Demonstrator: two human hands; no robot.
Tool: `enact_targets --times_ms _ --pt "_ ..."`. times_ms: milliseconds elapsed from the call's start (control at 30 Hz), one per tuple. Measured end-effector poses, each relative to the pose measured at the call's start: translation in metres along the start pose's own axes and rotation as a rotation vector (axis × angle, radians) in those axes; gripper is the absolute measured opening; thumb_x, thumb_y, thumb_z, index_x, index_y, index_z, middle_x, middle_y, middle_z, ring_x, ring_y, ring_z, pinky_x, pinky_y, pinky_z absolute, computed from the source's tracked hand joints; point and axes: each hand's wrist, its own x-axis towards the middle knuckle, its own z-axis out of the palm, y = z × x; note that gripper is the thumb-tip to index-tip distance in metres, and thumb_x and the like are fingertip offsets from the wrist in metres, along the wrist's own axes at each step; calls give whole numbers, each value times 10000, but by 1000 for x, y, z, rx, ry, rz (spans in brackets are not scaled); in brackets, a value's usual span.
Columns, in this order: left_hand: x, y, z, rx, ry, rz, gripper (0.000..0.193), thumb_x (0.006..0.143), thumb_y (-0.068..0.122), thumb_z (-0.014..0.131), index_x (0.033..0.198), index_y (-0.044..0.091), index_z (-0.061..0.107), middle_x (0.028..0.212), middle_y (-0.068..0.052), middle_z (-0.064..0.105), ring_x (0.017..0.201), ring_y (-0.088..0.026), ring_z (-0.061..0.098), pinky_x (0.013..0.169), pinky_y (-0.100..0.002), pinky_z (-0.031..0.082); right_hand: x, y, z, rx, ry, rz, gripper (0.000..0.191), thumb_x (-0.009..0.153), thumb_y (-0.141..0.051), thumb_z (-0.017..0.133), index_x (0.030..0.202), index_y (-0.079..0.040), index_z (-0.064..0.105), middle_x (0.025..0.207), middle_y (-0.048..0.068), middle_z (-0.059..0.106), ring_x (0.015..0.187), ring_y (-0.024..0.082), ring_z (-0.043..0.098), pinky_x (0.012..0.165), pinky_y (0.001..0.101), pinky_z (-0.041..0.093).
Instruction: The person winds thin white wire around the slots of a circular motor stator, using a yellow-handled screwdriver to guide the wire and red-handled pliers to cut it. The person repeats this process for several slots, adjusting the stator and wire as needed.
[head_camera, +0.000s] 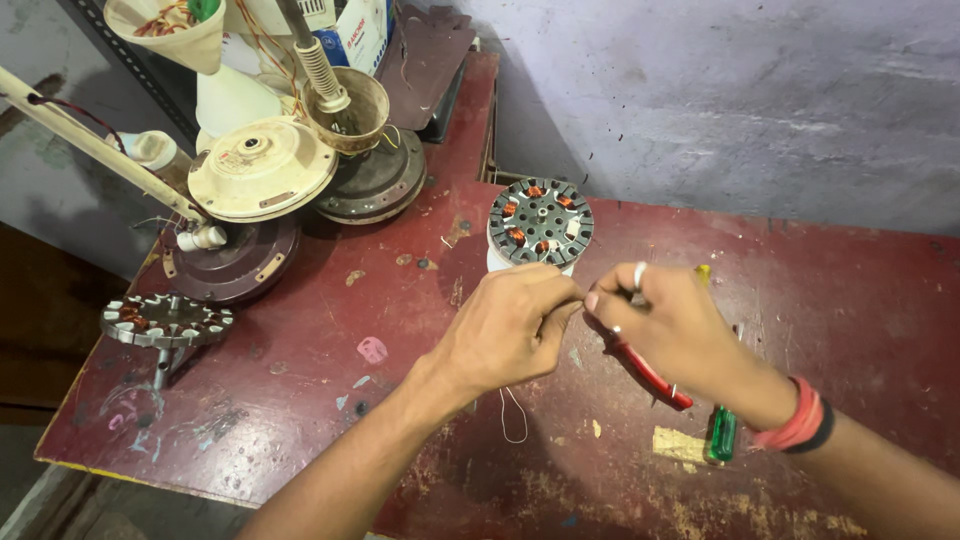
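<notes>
Two hands (510, 325) (665, 325) pinch one wire (512, 415) near two stators (541, 222) (166, 320).

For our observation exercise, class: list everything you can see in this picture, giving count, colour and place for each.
Stator: one, grey with copper coils, table centre, on a white base.
Second stator: one, grey, left edge.
Fan motor housings: several, cream and brown, back left.
Pliers: one, red handles, under the right hand.
Screwdriver: one, green, front right.
Table: one, worn red.
Left hand: pinching thin wire.
Right hand: ringed, red wristbands.
</notes>
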Motion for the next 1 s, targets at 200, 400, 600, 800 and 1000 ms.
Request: enact_targets --times_ms 200,400,600,800,1000 --pt "0 -4 1 -7 20 -26 46 866 -13 667 873 -7 622 761 -151 603 725 -341 621 669 -436 488 6 2 -9 323 -71 389 181 825 -125 761 962 -15 717 851 93 681 694 209 615 579 334 498" --pt "-1 -4 0 -24 45 -30 44 860 -20 661 889 -7 630 782 -151 616 740 -341 629 669 -431 489 -5 -14 -14 -508 130 -689 186 836 -127 753 980 -18 707 920 95 691 774 228 631 609 334 507" --pt "-1 -1 -1 6 -6 2 83 822 -31 656 897 1 639 761 -151 595 748 -348 624 674 -437 489 -3 -6 0 -80 25 -89 152 835 -98 746 957 -18 704 859 76 675 734 204 617 600 330 493" --pt "-1 -1 0 0 -5 -10 60 853 -13 680 882 2 629 764 -150 604 745 -345 628 673 -440 489 6 5 -7 483 -114 511 203 832 -110 740 1009 -14 712 882 71 703 729 179 648 607 314 523" --pt "-2 -1 -1 -8 29 10 61 873 -14 675 895 -5 618 795 -152 614 771 -352 628 696 -441 495 -7 -12 -15 -458 96 -665 225 830 -115 742 1013 6 693 924 93 702 787 198 647 647 319 533"
